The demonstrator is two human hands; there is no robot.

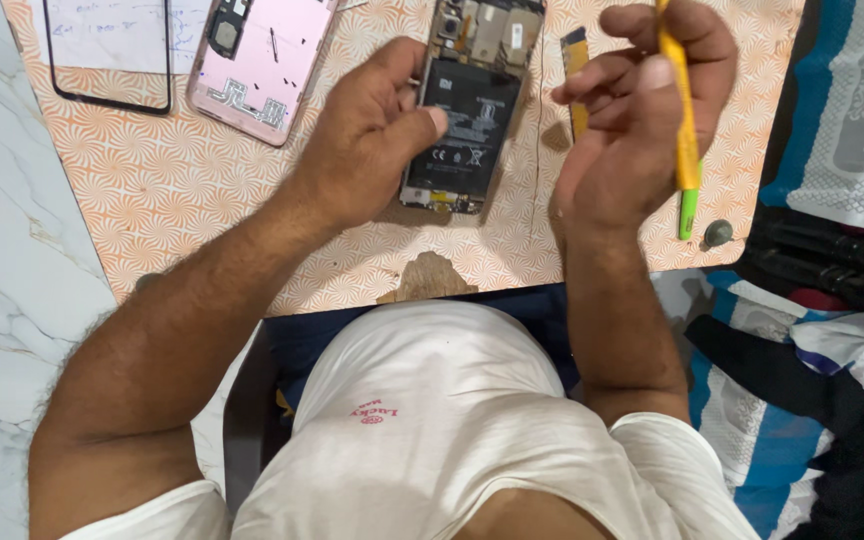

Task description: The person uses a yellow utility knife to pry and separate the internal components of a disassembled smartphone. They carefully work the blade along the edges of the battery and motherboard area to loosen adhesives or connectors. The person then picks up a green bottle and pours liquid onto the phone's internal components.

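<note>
An open phone (467, 110) with its back off lies flat on the orange patterned tabletop (172, 190). Its long side runs away from the person, with the camera end far and the bottom end near. The left hand (372, 130) rests on its left edge, thumb on the black battery (470, 112). The right hand (642, 110) is closed around a yellow tool (680, 110) that points down toward the person. A pink back cover (262, 60) lies to the left.

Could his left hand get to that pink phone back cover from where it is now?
Probably yes: the left hand rests on the opened phone, and the pink cover lies just beside it with nothing between them.
</note>
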